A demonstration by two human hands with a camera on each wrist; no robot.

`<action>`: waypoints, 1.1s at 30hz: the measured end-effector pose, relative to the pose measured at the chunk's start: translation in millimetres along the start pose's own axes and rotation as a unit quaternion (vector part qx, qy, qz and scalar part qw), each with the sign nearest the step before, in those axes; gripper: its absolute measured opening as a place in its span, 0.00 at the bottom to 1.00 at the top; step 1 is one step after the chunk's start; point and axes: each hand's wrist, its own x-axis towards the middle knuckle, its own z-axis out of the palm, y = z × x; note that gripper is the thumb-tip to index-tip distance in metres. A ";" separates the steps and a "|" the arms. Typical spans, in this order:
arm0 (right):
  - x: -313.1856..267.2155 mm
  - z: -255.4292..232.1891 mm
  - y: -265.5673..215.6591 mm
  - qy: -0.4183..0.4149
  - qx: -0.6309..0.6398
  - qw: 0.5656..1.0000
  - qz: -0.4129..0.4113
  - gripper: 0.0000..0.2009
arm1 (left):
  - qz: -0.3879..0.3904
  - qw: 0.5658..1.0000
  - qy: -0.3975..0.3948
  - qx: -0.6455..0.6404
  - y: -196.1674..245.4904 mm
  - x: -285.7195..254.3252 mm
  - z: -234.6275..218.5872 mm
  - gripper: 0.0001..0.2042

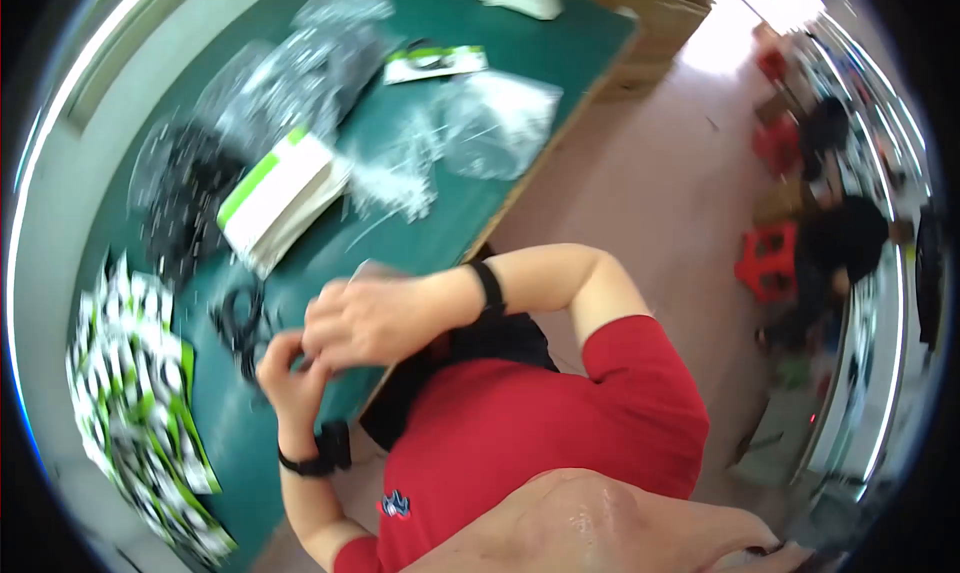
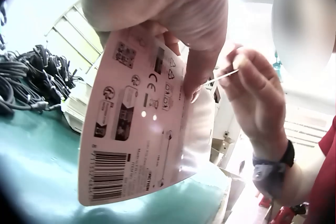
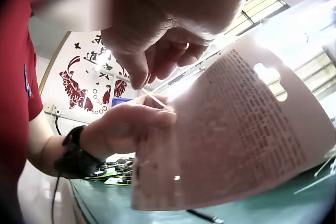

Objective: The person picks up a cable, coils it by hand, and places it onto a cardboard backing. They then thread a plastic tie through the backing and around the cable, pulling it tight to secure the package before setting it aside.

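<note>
My left hand [image 1: 290, 368] grips a white printed packaging card [image 2: 136, 129] in a clear sleeve. It holds the card upright over the green table [image 1: 430, 243], near the front edge. The card shows a barcode and icons on one face and small print on the other [image 3: 236, 129]. My right hand [image 1: 365, 318] is just above the left one and pinches a thin white strip [image 2: 223, 78] at the sleeve's top edge between thumb and forefinger. In the right wrist view, the strip [image 3: 153, 98] runs from my right hand [image 3: 157, 50] to my left hand [image 3: 128, 127].
A stack of white and green cards [image 1: 280, 198] lies mid-table beside bundled black cables [image 1: 185, 198]. Printed green and white packs [image 1: 130, 393] are heaped at the left. Clear bags [image 1: 490, 123] lie further back. A cardboard box [image 1: 650, 23] and red stools [image 1: 765, 263] stand on the floor.
</note>
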 end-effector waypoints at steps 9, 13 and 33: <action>-29.5 20.5 -25.8 0.099 0.339 0.908 0.227 0.08 | 0.081 0.990 0.091 0.067 11.9 -16.9 10.8 0.08; -30.3 29.6 -31.2 0.122 0.446 0.775 0.430 0.10 | 0.154 0.970 0.133 0.136 16.4 -26.8 23.1 0.08; -52.3 36.8 -19.4 0.055 0.416 0.853 0.312 0.06 | 0.182 0.965 0.130 0.140 10.5 -41.5 36.2 0.10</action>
